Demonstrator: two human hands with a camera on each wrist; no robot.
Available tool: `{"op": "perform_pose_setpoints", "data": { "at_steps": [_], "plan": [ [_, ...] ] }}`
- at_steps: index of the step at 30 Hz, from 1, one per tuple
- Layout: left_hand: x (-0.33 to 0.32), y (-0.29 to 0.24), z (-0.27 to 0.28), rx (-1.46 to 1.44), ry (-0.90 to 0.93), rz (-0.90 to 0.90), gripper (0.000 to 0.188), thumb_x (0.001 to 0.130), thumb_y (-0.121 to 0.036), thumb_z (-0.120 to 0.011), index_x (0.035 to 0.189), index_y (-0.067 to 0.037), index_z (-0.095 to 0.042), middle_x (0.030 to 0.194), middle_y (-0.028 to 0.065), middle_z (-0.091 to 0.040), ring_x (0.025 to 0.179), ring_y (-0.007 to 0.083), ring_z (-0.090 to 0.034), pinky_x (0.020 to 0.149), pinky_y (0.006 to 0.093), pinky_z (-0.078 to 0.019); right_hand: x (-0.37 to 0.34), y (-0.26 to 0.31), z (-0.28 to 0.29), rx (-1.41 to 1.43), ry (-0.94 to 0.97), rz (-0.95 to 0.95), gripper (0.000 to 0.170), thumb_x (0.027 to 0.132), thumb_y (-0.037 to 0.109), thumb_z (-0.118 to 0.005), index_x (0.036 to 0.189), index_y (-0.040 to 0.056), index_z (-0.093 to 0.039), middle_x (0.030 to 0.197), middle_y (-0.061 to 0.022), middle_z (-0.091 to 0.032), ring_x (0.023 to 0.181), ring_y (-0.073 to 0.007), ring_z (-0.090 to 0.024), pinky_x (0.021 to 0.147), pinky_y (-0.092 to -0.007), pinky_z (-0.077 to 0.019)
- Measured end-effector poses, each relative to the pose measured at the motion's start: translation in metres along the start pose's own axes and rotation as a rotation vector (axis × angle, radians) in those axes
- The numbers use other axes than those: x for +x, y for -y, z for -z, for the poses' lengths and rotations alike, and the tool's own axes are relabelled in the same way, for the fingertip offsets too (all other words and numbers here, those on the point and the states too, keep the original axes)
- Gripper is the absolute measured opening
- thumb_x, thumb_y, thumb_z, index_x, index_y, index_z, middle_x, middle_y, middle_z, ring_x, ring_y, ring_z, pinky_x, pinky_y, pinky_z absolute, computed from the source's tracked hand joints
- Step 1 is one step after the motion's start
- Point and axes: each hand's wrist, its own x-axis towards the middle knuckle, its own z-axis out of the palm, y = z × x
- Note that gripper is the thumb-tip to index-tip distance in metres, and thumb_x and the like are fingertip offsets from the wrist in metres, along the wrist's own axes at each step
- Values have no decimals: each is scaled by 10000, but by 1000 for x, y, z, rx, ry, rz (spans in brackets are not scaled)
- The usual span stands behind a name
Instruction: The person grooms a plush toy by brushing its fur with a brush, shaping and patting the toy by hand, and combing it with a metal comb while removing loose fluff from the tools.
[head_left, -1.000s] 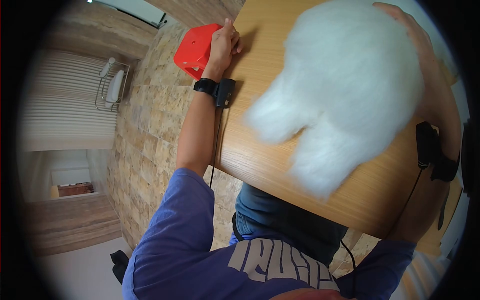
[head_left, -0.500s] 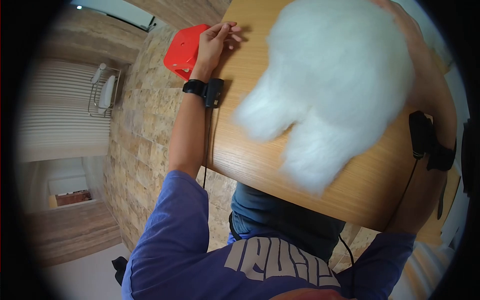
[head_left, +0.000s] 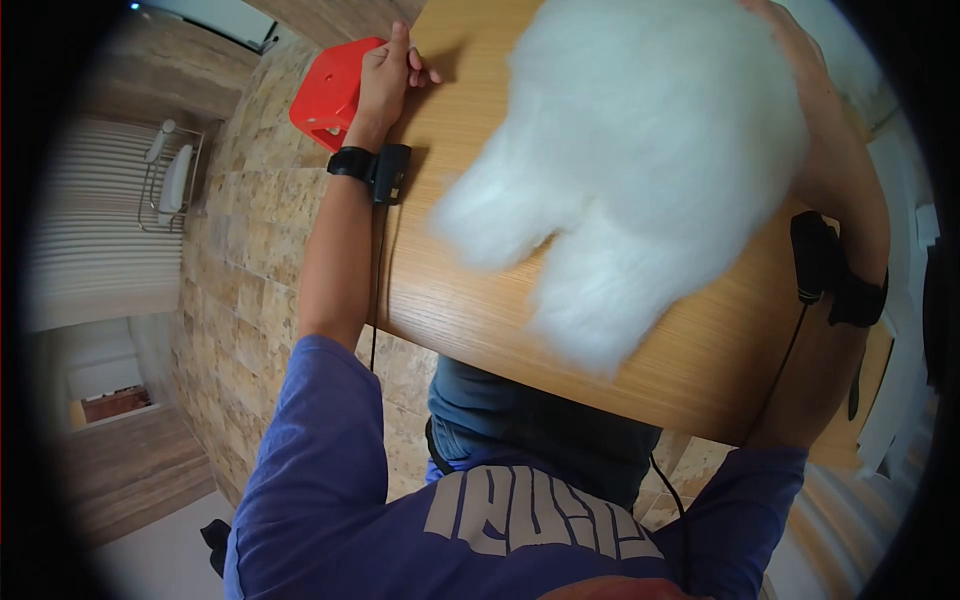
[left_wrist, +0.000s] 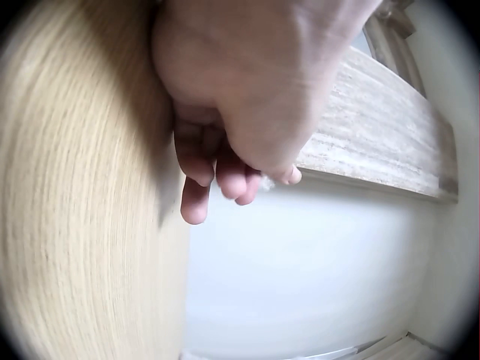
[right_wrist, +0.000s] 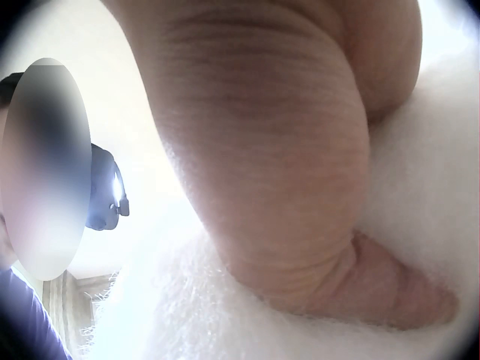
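A large, fluffy white mass of fibre (head_left: 660, 130) lies on the wooden table (head_left: 450, 300), two lobes of it spreading towards the person. Along its right side, the right hand (head_left: 795, 45) rests against it; in the right wrist view the thumb of that hand (right_wrist: 300, 187) presses into the white fibre (right_wrist: 427, 187), other fingertips hidden. At the table's left edge is the left hand (head_left: 385, 85), away from the mass, its fingers loosely bent. A tiny white wisp (left_wrist: 267, 182) shows by the fingertips of the left hand (left_wrist: 232, 112).
A red object (head_left: 335, 90) with openings is beside the left hand, at the table's left side. Cables run from both wrist cameras. Tiled floor (head_left: 250, 220) lies left of the table, with a metal rack (head_left: 172, 180) holding white rolls beyond.
The whole head view has shifted left. Half a second ago the left thumb was bent towards the fingers; now it points up, apart from them. The right hand has stayed against the white mass.
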Motion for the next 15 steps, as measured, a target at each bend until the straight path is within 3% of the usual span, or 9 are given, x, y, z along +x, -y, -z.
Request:
{"op": "perform_pose_setpoints", "data": {
  "at_steps": [1,3,4,6,7,10,12,13,15],
  "plan": [
    [2,4,2,-38,40,-3,578,1089,-473,-493,718,-44,-600,613,69,-604,613,166,-652,571,269,-478,4,-26,10,-3,10,4,1016,472,275,-950,1349,22,-503,1302,-141,-534,1310,-327,-447,1155,-431,-315],
    [8,15,10,-109,117,-9,544,1089,-431,-523,694,-60,-572,614,43,-571,574,140,-598,565,260,-461,21,-79,36,465,589,-558,992,416,322,-948,1269,-9,-564,1179,-117,-617,1141,-225,-551,1050,-335,-429],
    [16,28,20,-115,109,-6,544,1089,-431,-523,694,-60,-572,614,43,-571,574,140,-598,565,260,-461,15,-78,28,462,599,-554,992,416,322,-948,1269,-9,-564,1179,-117,-617,1141,-225,-551,1050,-335,-429],
    [26,49,38,-178,61,123,316,1053,-271,-565,1105,-17,-745,929,119,-775,781,331,-730,686,454,-556,-3,-70,0,39,-318,-577,804,500,477,-893,1102,-4,-667,977,-24,-679,862,-123,-581,823,-241,-508],
    [18,35,27,-179,53,122,316,1053,-271,-565,1105,-17,-745,929,119,-775,781,331,-730,686,454,-556,-4,-65,-2,40,-315,-570,804,500,477,-893,1102,-4,-667,977,-24,-679,862,-123,-581,823,-241,-508],
    [10,19,4,-241,-119,106,374,1094,-259,-492,1266,17,-675,1193,167,-737,1020,306,-719,824,407,-566,-7,-54,-6,-11,-249,-380,764,581,378,-872,1200,9,-617,1092,-59,-648,983,-175,-569,899,-290,-488],
    [15,24,1,-57,-18,-129,401,1061,-329,-613,808,-23,-668,740,33,-637,624,101,-583,576,249,-462,-8,-47,-8,-49,-209,-258,747,635,311,-857,1266,17,-584,1168,-83,-627,1063,-209,-560,949,-323,-474],
    [14,23,1,-58,-22,-133,401,1061,-329,-613,808,-23,-668,740,33,-637,624,101,-583,576,249,-462,-8,-45,-9,-70,-188,-198,741,663,278,-850,1298,21,-568,1206,-95,-617,1103,-227,-556,975,-339,-467],
    [8,17,-2,82,52,-131,262,1022,-247,-682,1086,3,-732,928,40,-714,705,78,-600,616,233,-495,-9,-41,-10,-112,-144,-81,736,717,211,-835,1364,30,-534,1283,-118,-596,1184,-261,-548,1025,-372,-454]
  ]
}}
